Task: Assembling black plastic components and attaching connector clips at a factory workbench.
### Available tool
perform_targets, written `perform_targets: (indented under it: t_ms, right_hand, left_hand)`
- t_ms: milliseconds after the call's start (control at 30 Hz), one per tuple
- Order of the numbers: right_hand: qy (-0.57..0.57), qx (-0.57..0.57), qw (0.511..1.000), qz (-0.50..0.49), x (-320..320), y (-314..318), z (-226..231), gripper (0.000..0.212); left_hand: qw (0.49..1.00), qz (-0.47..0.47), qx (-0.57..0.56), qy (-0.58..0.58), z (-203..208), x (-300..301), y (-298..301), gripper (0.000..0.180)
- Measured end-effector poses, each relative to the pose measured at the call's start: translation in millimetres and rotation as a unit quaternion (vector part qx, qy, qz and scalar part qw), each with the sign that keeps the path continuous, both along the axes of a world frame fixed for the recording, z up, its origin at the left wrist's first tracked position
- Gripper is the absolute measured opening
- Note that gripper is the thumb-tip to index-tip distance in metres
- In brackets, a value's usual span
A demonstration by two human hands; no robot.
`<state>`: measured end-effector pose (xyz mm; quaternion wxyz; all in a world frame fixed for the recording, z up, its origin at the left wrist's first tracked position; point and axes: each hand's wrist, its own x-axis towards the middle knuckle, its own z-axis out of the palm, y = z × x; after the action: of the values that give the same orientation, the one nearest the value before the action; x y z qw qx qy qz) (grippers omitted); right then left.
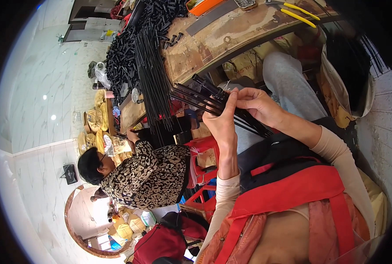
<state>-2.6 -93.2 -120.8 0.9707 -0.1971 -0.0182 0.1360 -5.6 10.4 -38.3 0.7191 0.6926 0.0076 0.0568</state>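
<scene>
- Head view, the grip: my left hand (222, 125) is closed around a bundle of thin black rods (205, 100), palm and thumb wrapped over them just where they leave the fist, so the loose lengths stay gathered as one bunch.
- My right hand (258, 104) pinches together on the same bundle from the other side, fingertips meeting the left thumb at the top of the bunch; I judge this second grip squares up the rods while the left carries their weight.
- The bundle sits in the air between both hands, above my lap, slanting from upper left to lower right and fanning a little at its far end; it does not touch the surface.
- The worn wooden surface (213, 42) lies just beyond, with a long sheaf of matching rods (149, 75) draped over its edge and a heap of small black parts (125, 53) near it, all within reach.
- Yellow-handled pliers (299, 12) and an orange tray (202, 5) rest at the far rim.
- A person in a spotted top (149, 176) works at my left, apart from my hands.
</scene>
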Motion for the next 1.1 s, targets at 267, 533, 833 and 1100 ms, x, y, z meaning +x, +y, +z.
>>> perform_targets:
  t_ms: [267, 533, 833, 1100]
  right_hand:
    - [-0.023, -0.082, 0.992, -0.091, -12, 9, 8, 0.009]
    - [-0.031, -0.127, 0.989, -0.071, -14, 5, 21, 0.018]
    - [-0.050, -0.053, 0.994, 0.085, -12, -4, 17, 0.031]
    - [-0.032, -0.045, 0.996, 0.071, -13, -13, 17, 0.031]
  left_hand:
    - [0.997, -0.078, -0.026, -0.004, -4, 6, 12, 0.013]
    - [0.994, -0.094, 0.050, -0.025, -3, 2, 12, 0.023]
    - [0.984, -0.073, 0.140, -0.082, -6, -7, 1, 0.025]
    - [0.984, -0.061, 0.156, -0.069, -2, -10, -15, 0.025]
